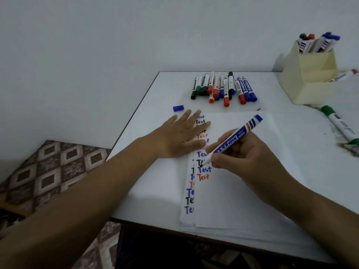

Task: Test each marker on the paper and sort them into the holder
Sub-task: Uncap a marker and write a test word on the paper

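My right hand [240,158] grips an uncapped blue whiteboard marker [236,137], its tip touching the paper [242,191] beside a column of "Test" words in blue, black and red. My left hand [180,136] lies flat with fingers spread on the paper's upper left part. A loose blue cap [178,108] rests on the table just beyond my left fingers. Several capped markers [223,87] lie in a row at the table's far side. The cream holder [308,74] at the far right has several markers standing in it.
A green marker [340,125] lies on the white table [155,191] at the right, near a dark smudge. Another red-capped marker [343,75] lies behind the holder. A wall runs along the far edge. A patterned floor shows on the left.
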Demonstrator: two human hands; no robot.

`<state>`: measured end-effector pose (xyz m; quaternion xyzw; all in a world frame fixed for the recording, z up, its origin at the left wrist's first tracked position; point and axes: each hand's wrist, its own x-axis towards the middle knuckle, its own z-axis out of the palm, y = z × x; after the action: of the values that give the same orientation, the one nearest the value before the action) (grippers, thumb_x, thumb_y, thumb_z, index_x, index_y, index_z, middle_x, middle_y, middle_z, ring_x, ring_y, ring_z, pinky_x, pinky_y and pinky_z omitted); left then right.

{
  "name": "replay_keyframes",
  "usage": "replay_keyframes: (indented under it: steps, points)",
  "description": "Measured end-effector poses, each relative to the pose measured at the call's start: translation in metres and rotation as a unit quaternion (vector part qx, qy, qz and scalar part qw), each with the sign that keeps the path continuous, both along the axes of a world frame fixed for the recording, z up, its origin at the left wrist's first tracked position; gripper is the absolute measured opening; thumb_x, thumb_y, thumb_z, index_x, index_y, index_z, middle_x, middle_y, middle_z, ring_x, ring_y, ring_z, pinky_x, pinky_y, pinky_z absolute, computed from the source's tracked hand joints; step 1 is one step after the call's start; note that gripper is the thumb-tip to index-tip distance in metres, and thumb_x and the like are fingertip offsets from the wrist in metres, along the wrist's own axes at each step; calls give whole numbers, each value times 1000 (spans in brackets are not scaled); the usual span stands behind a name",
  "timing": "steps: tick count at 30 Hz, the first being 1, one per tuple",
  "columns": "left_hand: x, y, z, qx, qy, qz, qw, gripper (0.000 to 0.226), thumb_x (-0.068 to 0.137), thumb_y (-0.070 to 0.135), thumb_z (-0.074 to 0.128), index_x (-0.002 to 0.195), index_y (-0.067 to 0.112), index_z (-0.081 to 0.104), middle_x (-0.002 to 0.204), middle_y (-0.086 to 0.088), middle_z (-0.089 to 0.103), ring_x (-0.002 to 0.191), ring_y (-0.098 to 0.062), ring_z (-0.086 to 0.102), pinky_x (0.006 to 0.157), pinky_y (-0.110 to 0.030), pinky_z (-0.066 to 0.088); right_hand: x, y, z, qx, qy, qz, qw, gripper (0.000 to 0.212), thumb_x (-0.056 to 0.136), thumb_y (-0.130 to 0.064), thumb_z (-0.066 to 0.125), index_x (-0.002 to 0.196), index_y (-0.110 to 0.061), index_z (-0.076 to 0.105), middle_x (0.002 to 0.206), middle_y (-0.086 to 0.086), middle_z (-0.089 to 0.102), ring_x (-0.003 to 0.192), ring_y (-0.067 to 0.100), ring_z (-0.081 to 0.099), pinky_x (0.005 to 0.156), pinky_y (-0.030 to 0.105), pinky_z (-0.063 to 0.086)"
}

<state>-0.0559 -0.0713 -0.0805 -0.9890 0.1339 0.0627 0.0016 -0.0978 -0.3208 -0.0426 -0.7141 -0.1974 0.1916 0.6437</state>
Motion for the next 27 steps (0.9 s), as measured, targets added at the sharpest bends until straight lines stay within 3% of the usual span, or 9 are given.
replay_keyframes:
  steps: [7,16,23,27]
  points:
    - [-1,-1,-1,-13,-1,2,1000,71,94,76,16,155,46,-4,166,10,-11,153,-15,-10,124,-46,0,-8,0,-17,-38,-63,9,997,32,81,-18,83,102,-21,59,93,4,75,86,24,76,82,50,62]
    - [-2,-2,-2,-24,0,8,1000,71,92,78,14,154,49,-5,166,13,-11,153,-13,-11,124,-44,-2,-11,1,-24,-96,-124,31,987,29,82,-22,83,101,-25,61,90,-4,74,81,18,73,79,43,61]
    - [-2,-2,-1,-25,3,8,1000,72,92,77,16,155,48,-4,166,12,-11,153,-13,-11,124,-45,-1,-10,2,-24,-81,-117,33,989,29,82,-24,83,102,-22,63,91,-1,76,83,20,74,81,47,61]
    - [-2,-1,-2,-27,3,8,1000,72,92,78,15,154,49,-4,166,13,-11,153,-13,-10,124,-45,-1,-10,2,-27,-92,-133,33,986,29,82,-25,83,102,-25,62,92,-3,75,85,16,73,80,41,61]
